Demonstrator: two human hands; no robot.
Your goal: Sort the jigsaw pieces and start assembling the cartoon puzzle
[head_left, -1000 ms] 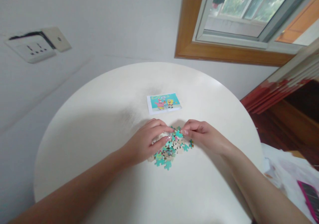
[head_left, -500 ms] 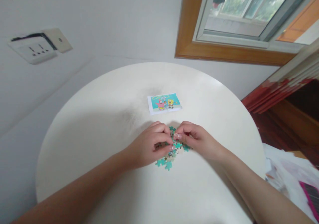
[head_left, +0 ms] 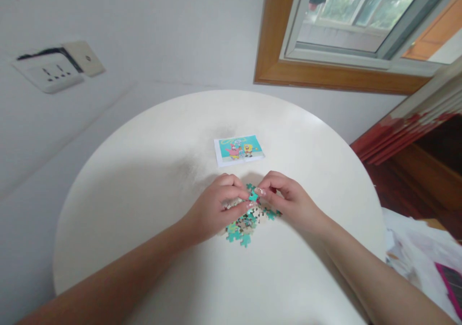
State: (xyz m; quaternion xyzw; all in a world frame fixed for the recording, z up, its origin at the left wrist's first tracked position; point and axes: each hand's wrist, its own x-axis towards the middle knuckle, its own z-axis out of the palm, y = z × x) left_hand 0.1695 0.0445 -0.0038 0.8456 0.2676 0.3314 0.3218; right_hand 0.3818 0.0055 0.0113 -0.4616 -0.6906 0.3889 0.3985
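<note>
A loose heap of jigsaw puzzle pieces (head_left: 236, 231), teal, cream and multicoloured, lies on the white table between my hands. Just above the heap, a teal puzzle piece (head_left: 253, 196) shows between my fingertips. My right hand (head_left: 279, 193) pinches its right side between thumb and forefinger. From the left, the thumb and forefinger of my left hand (head_left: 225, 201) close on the piece's near left edge. Part of the heap is hidden beneath my left fingers. Beyond the hands lies a picture card (head_left: 240, 150) with cartoon figures on a teal background.
The round white table (head_left: 144, 151) stands against a wall with a power socket (head_left: 54, 72) at left. A wood-framed window (head_left: 325, 77) is at the upper right, beside a red and cream curtain (head_left: 382, 135). Papers and plastic (head_left: 415, 248) lie beyond the right edge.
Both hands have shifted slightly away from me, the right one also up and rightward. The teal piece has risen toward the far side of the heap, uncovering more pieces below.
</note>
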